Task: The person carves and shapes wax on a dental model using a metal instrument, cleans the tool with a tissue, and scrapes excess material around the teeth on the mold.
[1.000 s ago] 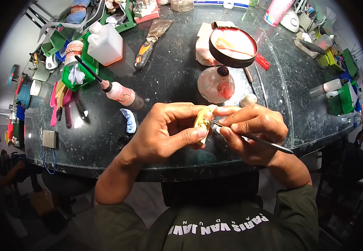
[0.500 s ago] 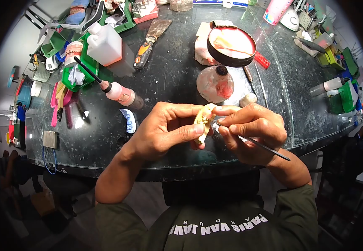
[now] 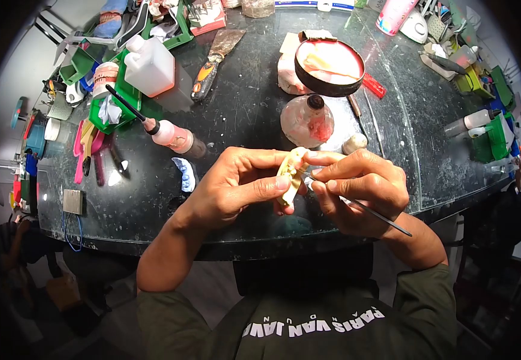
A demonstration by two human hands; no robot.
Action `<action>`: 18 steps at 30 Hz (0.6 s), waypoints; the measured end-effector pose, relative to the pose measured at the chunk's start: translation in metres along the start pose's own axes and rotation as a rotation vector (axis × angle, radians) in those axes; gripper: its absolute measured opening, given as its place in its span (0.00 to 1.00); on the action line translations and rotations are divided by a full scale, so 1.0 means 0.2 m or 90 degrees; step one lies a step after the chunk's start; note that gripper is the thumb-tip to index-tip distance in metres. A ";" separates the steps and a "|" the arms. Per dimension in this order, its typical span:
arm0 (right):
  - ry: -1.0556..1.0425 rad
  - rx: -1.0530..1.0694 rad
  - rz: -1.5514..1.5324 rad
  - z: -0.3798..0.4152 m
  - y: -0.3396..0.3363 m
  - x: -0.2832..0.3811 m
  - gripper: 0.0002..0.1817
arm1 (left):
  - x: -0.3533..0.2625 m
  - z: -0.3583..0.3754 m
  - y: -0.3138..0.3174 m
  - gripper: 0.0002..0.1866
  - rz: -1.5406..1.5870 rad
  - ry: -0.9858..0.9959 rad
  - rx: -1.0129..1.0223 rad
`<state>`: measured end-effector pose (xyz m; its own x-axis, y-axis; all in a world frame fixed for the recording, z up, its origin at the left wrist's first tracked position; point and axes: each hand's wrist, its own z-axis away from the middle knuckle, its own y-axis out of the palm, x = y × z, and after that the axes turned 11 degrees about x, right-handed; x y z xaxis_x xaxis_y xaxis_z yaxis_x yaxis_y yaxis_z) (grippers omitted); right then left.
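Note:
Between the thumb and fingers of my left hand (image 3: 230,186) is a yellowish dental model (image 3: 290,180), held upright over the table's front part. My right hand (image 3: 365,189) is closed round a thin dark metal tool (image 3: 374,213), whose tip meets the model's right side. The right index fingertip lies close to the top of the model. A blue dental piece (image 3: 184,174) lies on the dark table left of my left hand. Behind the model stands a round, pink-stained bottle (image 3: 307,122), with a small pale round object (image 3: 354,143) to its right.
A round dark-rimmed dish (image 3: 330,65) is at the back centre. On the left are a scraper (image 3: 215,63), a white jug (image 3: 150,66), a pink dropper bottle (image 3: 175,137) and a green tray (image 3: 116,99). Another bottle (image 3: 473,121) lies at the right.
The tool's rear end has swung slightly down and left. The model is tilted a little differently in my left hand. Both hands keep their holds.

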<state>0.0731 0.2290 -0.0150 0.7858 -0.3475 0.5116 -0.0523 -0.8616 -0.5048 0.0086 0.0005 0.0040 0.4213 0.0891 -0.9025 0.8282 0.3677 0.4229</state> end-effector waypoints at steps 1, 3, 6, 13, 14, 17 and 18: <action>-0.005 0.002 0.002 0.00 0.00 0.00 0.10 | 0.00 0.00 0.00 0.23 0.002 -0.002 -0.003; -0.011 0.006 0.007 -0.01 -0.01 0.01 0.09 | 0.01 0.00 0.00 0.23 0.015 -0.002 -0.007; -0.029 -0.015 0.006 0.00 0.01 -0.01 0.08 | 0.02 -0.01 0.01 0.23 0.036 0.004 -0.014; -0.028 -0.023 -0.016 0.00 0.01 -0.02 0.08 | 0.01 -0.01 0.01 0.23 0.080 0.006 -0.001; -0.027 -0.023 -0.013 0.00 0.01 -0.01 0.08 | 0.02 -0.01 0.00 0.22 0.092 0.006 0.003; -0.014 -0.025 -0.015 0.00 0.02 0.00 0.07 | 0.03 -0.01 0.00 0.22 0.121 0.016 0.015; -0.009 -0.026 -0.017 0.00 0.02 0.00 0.07 | 0.03 -0.01 0.00 0.22 0.134 0.017 0.020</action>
<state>0.0735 0.2261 -0.0160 0.7956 -0.3194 0.5149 -0.0560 -0.8849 -0.4623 0.0097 0.0028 -0.0025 0.5763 0.1855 -0.7959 0.7345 0.3093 0.6040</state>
